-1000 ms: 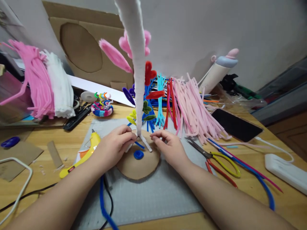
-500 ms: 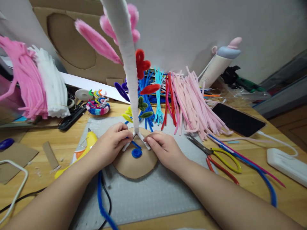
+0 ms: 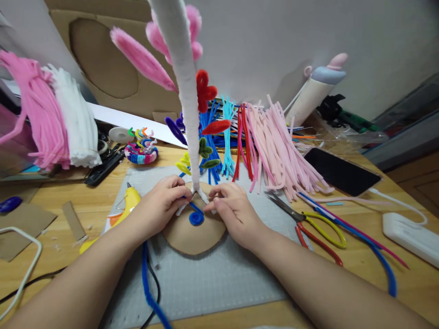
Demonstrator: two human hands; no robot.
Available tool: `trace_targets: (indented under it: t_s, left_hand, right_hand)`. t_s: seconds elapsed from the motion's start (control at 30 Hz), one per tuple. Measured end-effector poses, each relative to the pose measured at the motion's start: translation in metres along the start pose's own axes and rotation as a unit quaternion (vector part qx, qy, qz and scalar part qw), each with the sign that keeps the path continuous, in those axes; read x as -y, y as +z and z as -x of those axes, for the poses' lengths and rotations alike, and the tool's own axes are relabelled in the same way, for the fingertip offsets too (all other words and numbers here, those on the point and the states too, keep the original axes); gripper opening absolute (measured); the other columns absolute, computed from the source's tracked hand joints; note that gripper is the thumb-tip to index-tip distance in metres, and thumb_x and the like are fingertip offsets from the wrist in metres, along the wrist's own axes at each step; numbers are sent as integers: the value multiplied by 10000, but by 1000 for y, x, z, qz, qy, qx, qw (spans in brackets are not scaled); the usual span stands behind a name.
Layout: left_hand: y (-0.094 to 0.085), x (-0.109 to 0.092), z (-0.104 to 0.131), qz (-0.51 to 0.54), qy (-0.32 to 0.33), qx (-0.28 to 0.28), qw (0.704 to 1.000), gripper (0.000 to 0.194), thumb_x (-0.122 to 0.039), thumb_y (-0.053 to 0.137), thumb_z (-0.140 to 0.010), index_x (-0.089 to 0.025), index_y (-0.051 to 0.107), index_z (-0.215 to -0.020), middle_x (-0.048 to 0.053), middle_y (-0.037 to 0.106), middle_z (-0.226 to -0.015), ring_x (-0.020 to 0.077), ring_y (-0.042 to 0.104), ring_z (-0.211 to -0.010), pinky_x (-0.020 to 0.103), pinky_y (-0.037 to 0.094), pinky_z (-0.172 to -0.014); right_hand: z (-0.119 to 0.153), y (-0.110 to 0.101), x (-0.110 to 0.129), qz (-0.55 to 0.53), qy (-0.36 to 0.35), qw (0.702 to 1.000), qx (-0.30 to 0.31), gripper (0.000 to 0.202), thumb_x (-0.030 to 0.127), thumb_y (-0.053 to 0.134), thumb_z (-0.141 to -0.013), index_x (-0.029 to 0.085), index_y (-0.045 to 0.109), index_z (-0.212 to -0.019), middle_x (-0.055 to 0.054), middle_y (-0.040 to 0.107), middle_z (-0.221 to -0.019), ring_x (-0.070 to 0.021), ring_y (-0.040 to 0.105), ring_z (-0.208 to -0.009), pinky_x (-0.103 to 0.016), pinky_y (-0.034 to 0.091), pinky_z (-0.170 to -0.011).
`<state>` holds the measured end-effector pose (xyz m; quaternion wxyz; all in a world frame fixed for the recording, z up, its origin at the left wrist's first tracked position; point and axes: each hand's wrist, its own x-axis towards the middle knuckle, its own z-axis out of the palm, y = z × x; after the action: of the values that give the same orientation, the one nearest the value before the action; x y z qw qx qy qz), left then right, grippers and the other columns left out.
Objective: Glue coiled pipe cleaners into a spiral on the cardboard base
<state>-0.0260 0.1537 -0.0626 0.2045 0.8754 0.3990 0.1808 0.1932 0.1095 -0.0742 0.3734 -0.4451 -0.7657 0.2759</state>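
Observation:
A tall white wrapped stem (image 3: 189, 105) stands on a round cardboard disc (image 3: 195, 240), its foot split into white legs. Pink, red, purple, green and yellow fuzzy shapes stick out from it. On the disc lies a blue pipe cleaner coil (image 3: 196, 218), whose tail runs up to my left hand (image 3: 171, 198). That hand is closed, pinching the blue tail beside the stem's left leg. My right hand (image 3: 233, 208) is at the right leg, thumb and fingers bent close around its end; the fingertips partly cover the leg.
A yellow glue gun (image 3: 131, 198) lies left of the disc on a grey cutting mat (image 3: 219, 288). Scissors (image 3: 308, 224), a phone (image 3: 341, 170) and a white power strip (image 3: 409, 237) lie to the right. Bundles of pipe cleaners (image 3: 274, 146) are behind.
My right hand's fingers have shifted and bent differently at the right leg. My left hand keeps its pinch. The whole view has moved slightly.

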Motion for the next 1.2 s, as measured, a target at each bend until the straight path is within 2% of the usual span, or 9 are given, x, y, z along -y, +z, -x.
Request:
trace_targets:
  t_s: [0.13,0.47,0.63,0.8,0.97,1.2]
  left_hand:
    - [1,0,0,-9,2,1,1000,145,-197,489,-893,-212,626,-845,16,541,-930,174,500,-910,302,404,-802]
    - [0,-1,0,-25,4,6,1000,140,-197,491,-898,-210,611,-828,14,529,-925,176,489,-911,309,400,-796]
    - [1,-1,0,-33,1,9,999,151,-194,478,-900,-213,620,-851,17,519,-913,178,483,-899,309,400,-774]
    - [2,0,0,-30,-1,5,1000,162,-202,476,-897,-210,629,-843,17,519,-905,177,484,-892,312,401,-772]
    - [2,0,0,-32,2,7,999,164,-186,472,-890,-209,629,-847,19,520,-912,175,483,-883,307,399,-757]
    - [1,-2,1,-29,-11,12,999,171,-178,464,-887,-211,627,-847,19,526,-921,178,487,-907,311,403,-777]
  right_hand:
    - [1,1,0,24,-4,1000,-7,375,253,389,-955,290,751,-864,-10,602,-1097,-202,487,-1079,-417,276,-943]
    - [2,3,2,27,-1,1000,7,348,254,410,-950,310,746,-876,4,605,-1143,-210,472,-1109,-430,257,-943]
    - [1,-1,6,17,-4,1000,-24,312,229,379,-943,239,683,-873,-19,627,-1061,-206,495,-1054,-415,262,-918]
    - [1,-4,11,-11,-37,999,-2,191,150,374,-895,202,557,-911,-10,631,-891,-172,545,-875,-391,283,-889]
    - [3,-3,14,9,-53,998,19,184,117,375,-869,195,541,-856,-1,619,-850,-163,539,-816,-384,278,-864]
    - [0,-3,14,10,-45,998,40,222,127,359,-882,202,568,-880,-8,627,-844,-170,544,-825,-376,281,-855]
